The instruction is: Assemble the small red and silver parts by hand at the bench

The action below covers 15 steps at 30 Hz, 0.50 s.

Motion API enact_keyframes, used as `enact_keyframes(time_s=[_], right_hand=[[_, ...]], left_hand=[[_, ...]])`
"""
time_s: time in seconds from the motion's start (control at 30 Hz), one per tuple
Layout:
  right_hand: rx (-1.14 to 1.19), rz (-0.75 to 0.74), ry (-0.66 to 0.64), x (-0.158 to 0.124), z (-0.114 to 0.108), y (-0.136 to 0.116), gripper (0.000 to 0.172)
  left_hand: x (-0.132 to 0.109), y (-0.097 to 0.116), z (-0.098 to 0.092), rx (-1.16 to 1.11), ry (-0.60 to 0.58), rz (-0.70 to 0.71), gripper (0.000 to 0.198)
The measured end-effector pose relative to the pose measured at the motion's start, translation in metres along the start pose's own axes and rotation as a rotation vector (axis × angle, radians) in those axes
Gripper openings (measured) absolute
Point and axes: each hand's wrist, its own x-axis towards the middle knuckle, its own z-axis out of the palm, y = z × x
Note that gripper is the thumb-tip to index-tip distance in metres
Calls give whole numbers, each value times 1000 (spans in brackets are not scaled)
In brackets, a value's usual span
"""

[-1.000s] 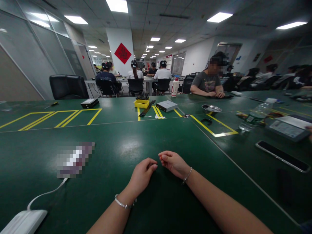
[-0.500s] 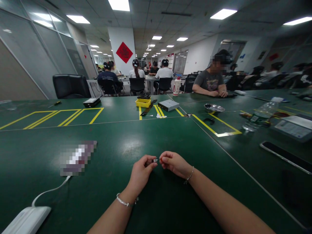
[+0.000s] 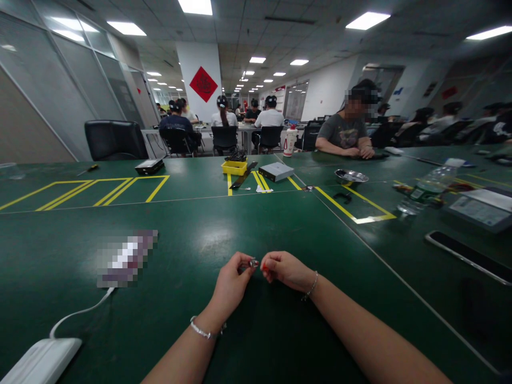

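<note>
Between the thumb and fingers of my left hand [image 3: 234, 277] is a small silvery metal piece [image 3: 253, 263], its end pointing to the right. My right hand [image 3: 284, 269] pinches a small orange-red piece [image 3: 265, 267], mostly covered by the fingers. The two hands face each other just above the green table [image 3: 192, 320], with a narrow gap between the fingertips. What exactly the two pieces are is too small to tell.
A phone-like item [image 3: 128, 260] on a white cable lies left, near a white box [image 3: 46, 360]. Farther off are a yellow tray [image 3: 234, 168], a grey box [image 3: 276, 171] and a metal bowl [image 3: 351, 176]. Right are a bottle [image 3: 430, 189] and a phone [image 3: 472, 256]. A person sits opposite.
The metal piece in my left hand has turned slightly and more of it shows. More of the orange-red piece shows at my right fingertips. Both hands stay nearly in place.
</note>
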Motion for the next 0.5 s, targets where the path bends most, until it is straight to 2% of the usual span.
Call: enact_keyframes(time_s=[0.23, 0.5], right_hand=[[169, -54, 100, 4, -3, 4, 21], [202, -55, 100, 5, -6, 5, 22]], left_hand=[[1, -4, 2, 147, -17, 72, 10], [-1, -6, 2, 149, -29, 88, 15]])
